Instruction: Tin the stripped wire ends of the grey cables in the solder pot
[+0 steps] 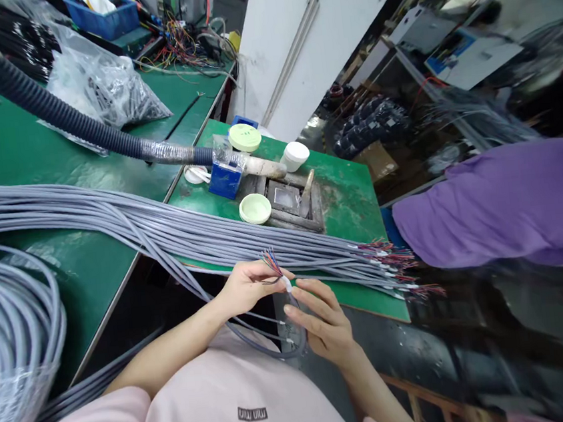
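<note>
In front of my chest, a grey cable [297, 333] loops up to an end with a white band [288, 283] and a fan of fine coloured wires [270, 260]. My left hand [244, 287] pinches this end near the white band, its thumb and fingers around the base of the wires. From the other side my right hand [323, 317] holds the cable just below the band with bent fingers. Behind both hands lies a thick bundle of grey cables [203, 229], many ending in stripped coloured wires [392, 260] at the right.
A soldering pot [287, 197] sits on the green bench [345, 197], with a pale green cup [255, 209], a white cup [296, 156] and a blue box [225, 178] around it. A ribbed hose [70, 119] crosses the left. Someone in a purple top [482, 210] is at the right.
</note>
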{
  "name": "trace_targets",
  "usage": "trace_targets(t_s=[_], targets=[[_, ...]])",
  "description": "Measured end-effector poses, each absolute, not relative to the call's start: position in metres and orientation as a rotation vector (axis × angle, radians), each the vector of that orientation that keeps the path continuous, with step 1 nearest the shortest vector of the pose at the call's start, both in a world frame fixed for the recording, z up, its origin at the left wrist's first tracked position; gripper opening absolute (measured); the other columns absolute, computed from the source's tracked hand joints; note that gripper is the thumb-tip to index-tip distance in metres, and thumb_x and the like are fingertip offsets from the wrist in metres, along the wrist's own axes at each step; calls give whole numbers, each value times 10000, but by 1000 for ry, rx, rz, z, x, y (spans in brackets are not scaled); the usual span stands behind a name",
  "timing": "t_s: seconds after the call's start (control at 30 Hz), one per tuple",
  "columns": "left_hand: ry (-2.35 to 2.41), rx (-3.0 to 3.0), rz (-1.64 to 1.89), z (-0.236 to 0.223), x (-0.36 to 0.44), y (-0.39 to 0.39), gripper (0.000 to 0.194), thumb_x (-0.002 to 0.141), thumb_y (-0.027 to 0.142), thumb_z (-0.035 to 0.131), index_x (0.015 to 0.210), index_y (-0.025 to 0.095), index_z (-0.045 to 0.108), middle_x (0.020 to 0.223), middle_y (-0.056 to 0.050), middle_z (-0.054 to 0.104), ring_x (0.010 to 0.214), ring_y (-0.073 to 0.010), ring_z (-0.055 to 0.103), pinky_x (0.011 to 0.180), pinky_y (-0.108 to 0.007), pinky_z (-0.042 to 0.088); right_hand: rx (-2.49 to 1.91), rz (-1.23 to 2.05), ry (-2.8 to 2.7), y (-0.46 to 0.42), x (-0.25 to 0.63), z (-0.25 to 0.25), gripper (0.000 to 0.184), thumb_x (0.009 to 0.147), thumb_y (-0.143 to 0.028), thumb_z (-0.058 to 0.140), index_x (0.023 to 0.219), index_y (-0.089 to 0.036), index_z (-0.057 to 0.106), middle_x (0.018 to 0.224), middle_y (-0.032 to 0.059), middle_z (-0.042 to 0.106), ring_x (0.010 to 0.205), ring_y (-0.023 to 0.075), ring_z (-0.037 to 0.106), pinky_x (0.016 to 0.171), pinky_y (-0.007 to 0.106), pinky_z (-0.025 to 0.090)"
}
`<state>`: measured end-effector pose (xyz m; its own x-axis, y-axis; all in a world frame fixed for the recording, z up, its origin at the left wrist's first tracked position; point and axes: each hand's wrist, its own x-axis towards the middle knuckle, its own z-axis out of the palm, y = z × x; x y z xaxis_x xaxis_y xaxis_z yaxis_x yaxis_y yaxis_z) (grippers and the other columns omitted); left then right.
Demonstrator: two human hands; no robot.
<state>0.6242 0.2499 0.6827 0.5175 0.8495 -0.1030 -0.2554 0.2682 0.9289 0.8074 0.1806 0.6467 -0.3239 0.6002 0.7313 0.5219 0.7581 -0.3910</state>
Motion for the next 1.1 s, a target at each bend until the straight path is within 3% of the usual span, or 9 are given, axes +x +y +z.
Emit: trace_targets(t_s=[0.23,0.43,0.63,0.93,1.1], targets=[[720,1007,848,679,624,247,357,654,434,783,805,111,750,667,-56,685,608,-126,611,662,-262,525,-861,170,-1969,179,804,644,478,862,-105,487,1269,-342,569,1154,60,682,1159,245,577,859,477,554],[808,962,933,681,629,246,381,611,465,794,550,118,650,596,-46,663,563,-116,579,584,-242,488,-873,217,-1962,178,801,638,471,857,-104,514,1252,-353,573,1188,52,668,1131,245,598,863,487,555],[879,940,952,686,633,245,457,590,501,792,490,115,567,489,-3,575,467,-62,473,486,-195,390,-871,239,-1953,178,798,636,523,839,-87,537,1293,-348,541,1190,64,663,1134,244,591,857,471,555],[906,1015,964,682,635,245,470,646,503,755,489,124,526,492,7,544,484,-62,457,494,-194,375,-877,254,-1943,179,795,636,503,849,-102,523,1283,-354,548,1193,61,661,1109,236,602,850,462,551],[845,1222,823,681,635,249,393,740,501,684,659,117,658,622,-28,622,560,-94,522,566,-225,438,-1009,112,-1941,163,808,636,482,810,-106,549,1218,-360,588,1210,53,626,1101,252,587,868,470,531]])
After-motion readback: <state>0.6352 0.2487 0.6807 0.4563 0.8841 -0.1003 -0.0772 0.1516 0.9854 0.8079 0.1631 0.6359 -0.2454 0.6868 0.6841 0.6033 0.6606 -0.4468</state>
